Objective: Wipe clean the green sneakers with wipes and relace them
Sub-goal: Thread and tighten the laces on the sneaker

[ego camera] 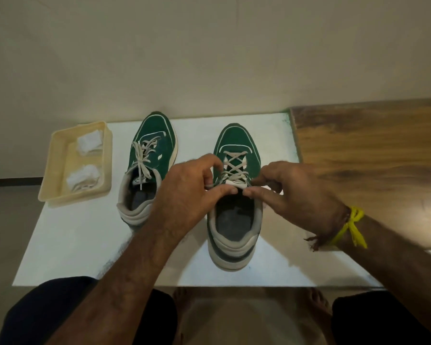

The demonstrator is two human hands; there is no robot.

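Two green sneakers stand side by side on a white surface, toes pointing away from the person. The left sneaker is laced, its lace tied in a loose bow over the tongue. The right sneaker has its lace crossed up through the eyelets.

Both hands meet at the top of the right sneaker's tongue. The left hand has its fingers curled, the thumb and forefinger pinching a lace end at the left top eyelet. The right hand has its fingers curled too, pinching the other lace end at the right side. A yellow band is tied round the right wrist.

Left of the sneakers sits a cream tray holding two crumpled white wipes. A wooden top lies to the right.
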